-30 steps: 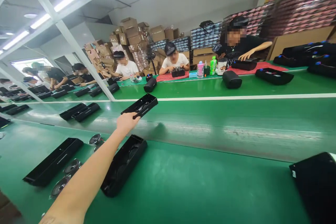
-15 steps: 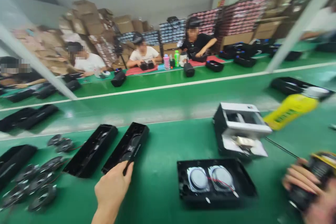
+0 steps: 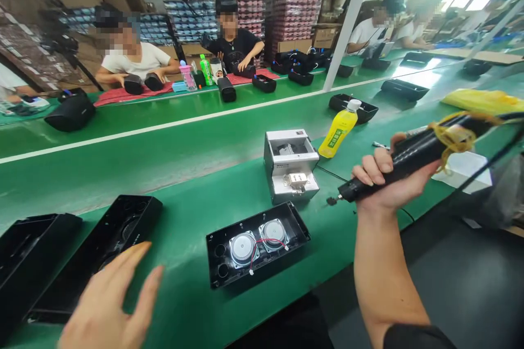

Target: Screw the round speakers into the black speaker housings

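Note:
My right hand [image 3: 387, 182] grips a black electric screwdriver [image 3: 413, 155], its tip pointing left and hanging above the green table, right of a grey screw dispenser [image 3: 291, 165]. A black speaker housing [image 3: 257, 242] with two round silver drivers and a red wire lies in front of me, between my hands. My left hand [image 3: 108, 302] hovers open and empty at the lower left, over the near end of a long black housing shell [image 3: 98, 253]. Another black shell [image 3: 28, 256] lies further left.
A yellow drink bottle [image 3: 340, 130] stands behind the dispenser. A green conveyor belt [image 3: 164, 142] runs across the middle. Several people sit at the far bench [image 3: 286, 90] with black speakers, bottles and red mats. A white post [image 3: 350, 22] rises right of centre. Boxes are stacked behind.
The view swung right. My left hand carried a black shell from the belt to the table, let go and opened. My right hand with the screwdriver came into view.

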A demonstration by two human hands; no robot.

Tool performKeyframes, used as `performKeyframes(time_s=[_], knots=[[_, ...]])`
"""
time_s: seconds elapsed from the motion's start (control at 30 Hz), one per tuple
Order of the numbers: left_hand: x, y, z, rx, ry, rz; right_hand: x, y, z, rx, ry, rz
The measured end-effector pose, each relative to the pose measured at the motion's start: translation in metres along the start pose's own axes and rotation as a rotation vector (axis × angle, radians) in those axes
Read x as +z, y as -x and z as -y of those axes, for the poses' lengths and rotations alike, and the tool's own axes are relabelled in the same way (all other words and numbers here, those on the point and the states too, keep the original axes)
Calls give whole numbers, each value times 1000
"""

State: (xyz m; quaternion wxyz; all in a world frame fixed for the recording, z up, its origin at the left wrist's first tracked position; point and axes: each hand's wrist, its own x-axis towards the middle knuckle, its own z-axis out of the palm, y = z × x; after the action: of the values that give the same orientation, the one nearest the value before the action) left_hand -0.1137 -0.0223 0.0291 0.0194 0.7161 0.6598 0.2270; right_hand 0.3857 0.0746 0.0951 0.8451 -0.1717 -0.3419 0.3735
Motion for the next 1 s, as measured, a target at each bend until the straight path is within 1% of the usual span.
performKeyframes(time_s=[0.03,0.07,0.1,0.13,0.2,0.3,0.37,0.47,0.6,0.7,0.83,1.0], knots=[[2,-6,-26,127,38,-7,14,-5,-2,-33,68,57],[4,-12,-51,249,67,27,27,-9,-7,-107,119,102],[8,-18,-73,391,65,58,39,-12,-14,-149,166,135],[13,-24,-91,498,67,89,49,-13,-22,-167,212,158],[22,-34,-117,610,78,170,62,-12,-38,-173,275,188],[35,-44,-138,662,85,282,67,-8,-55,-152,310,265],[42,-48,-147,685,95,342,66,-5,-60,-135,311,297],[50,-53,-161,694,120,415,64,-5,-63,-104,321,309],[59,-57,-172,670,186,447,60,-8,-70,-82,341,315],[59,-58,-172,661,215,450,57,-10,-74,-77,321,336],[51,-56,-167,670,252,464,55,-12,-76,-73,276,377],[47,-55,-160,675,265,443,58,-13,-76,-77,287,382]])
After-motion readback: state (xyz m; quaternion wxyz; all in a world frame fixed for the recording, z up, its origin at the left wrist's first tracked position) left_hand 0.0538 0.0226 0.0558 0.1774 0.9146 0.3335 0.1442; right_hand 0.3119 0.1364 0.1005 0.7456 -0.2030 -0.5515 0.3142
